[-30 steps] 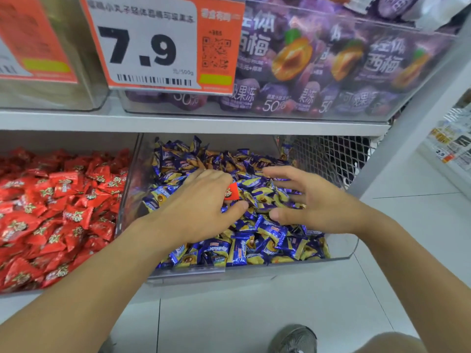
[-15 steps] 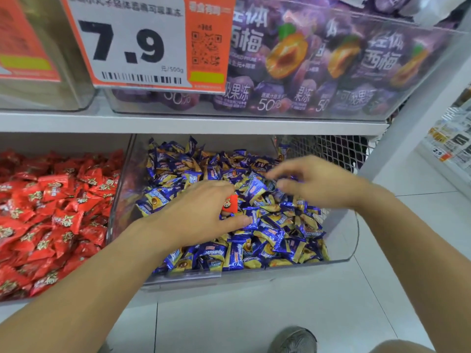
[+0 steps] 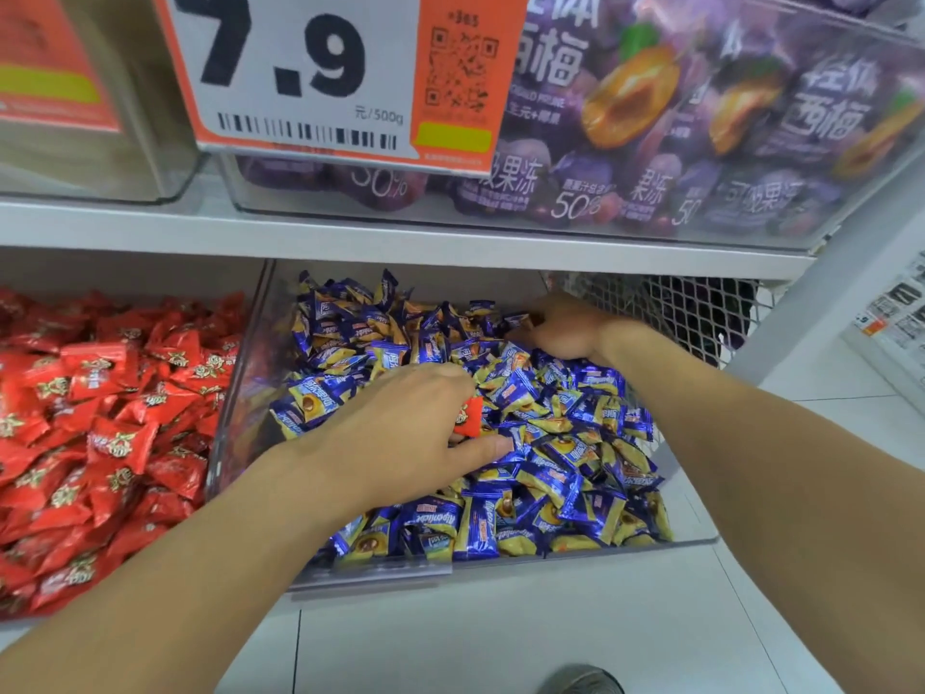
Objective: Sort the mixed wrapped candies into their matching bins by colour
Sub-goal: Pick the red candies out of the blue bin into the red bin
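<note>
While right hand (image 3: 563,328) digs curled among blue candies (image 3: 550,443), grasp unclear, left hand (image 3: 400,438) pinches red candy (image 3: 468,417), long axis near-upright.

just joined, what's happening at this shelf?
A person is sorting stray candies between two clear shelf bins. The left hand holds a red candy over the bin of blue and gold candies; it has not yet gone to the bin of red candies on the left. The right hand reaches into the back of the blue pile, fingers curled among the wrappers; what it grips, if anything, is unclear.
</note>
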The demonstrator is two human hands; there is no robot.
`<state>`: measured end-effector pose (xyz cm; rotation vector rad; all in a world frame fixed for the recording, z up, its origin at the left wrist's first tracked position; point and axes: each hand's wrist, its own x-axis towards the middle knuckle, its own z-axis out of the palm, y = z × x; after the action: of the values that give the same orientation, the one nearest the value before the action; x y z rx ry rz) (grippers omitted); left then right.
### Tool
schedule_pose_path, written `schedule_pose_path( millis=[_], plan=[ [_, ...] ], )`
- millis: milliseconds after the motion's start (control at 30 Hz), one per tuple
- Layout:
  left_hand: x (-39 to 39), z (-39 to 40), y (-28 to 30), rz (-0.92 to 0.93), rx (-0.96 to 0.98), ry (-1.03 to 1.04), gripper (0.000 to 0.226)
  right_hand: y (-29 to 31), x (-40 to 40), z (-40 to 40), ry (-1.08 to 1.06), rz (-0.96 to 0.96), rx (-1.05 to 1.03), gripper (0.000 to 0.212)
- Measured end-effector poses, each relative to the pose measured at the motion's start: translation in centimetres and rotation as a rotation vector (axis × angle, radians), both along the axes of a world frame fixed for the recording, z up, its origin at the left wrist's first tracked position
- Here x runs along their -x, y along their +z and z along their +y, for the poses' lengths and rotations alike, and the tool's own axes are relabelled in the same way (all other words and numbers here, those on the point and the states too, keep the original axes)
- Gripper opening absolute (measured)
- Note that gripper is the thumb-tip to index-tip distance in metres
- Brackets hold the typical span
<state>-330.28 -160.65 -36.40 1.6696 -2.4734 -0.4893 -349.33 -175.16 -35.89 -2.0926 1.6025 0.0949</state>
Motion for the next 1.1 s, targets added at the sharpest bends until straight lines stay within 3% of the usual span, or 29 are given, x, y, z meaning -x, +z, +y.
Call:
schedule_pose_path(
  millis=[167,300,400,500,567,667,733,833,933,1100],
  plan=[
    [-0.2,0.2,-0.1,0.067,0.121,0.051,0.058,0.6,-1.5,2.5,0.072,-0.060,-0.060,0.038],
    [-0.1,-0.4,0.8,0.216,0.293,0.185,0.054,0.4,-1.4,6.6,0.242,0.027,-0.036,0.039],
    [-0.1,-0.7,0.6,0.221,0.173,0.102,0.047,0.4,-0.6,8.9,0.283,0.013,0.012,0.050],
    [0.2,-0.3,0.9,0.215,0.027,-0.007,0.034,1.6,0.4,9.7,0.375,-0.002,-0.103,0.047],
    [0.2,-0.2,0.8,0.168,-0.016,-0.012,0.045,3.6,1.1,9.1,0.289,-0.086,-0.195,0.037],
    [0.3,-0.5,0.6,0.054,-0.003,0.008,0.088,4.8,1.4,5.8,0.036,-0.186,0.003,0.029],
    [0.4,-0.4,0.4,0.047,0.000,0.008,0.093,3.5,0.7,3.0,0.002,-0.069,0.133,0.032],
    [0.5,-0.4,0.3,0.051,-0.027,0.016,0.095,-0.1,-0.9,0.0,-0.087,-0.002,0.102,0.028],
    [0.5,-0.4,0.3,0.080,-0.037,0.033,0.095,-2.2,-1.8,-0.9,-0.179,-0.082,0.099,0.041],
    [0.2,-0.5,0.3,0.077,-0.035,0.010,0.094,-1.5,-1.6,0.1,-0.119,-0.204,0.180,0.017]
  ],
)
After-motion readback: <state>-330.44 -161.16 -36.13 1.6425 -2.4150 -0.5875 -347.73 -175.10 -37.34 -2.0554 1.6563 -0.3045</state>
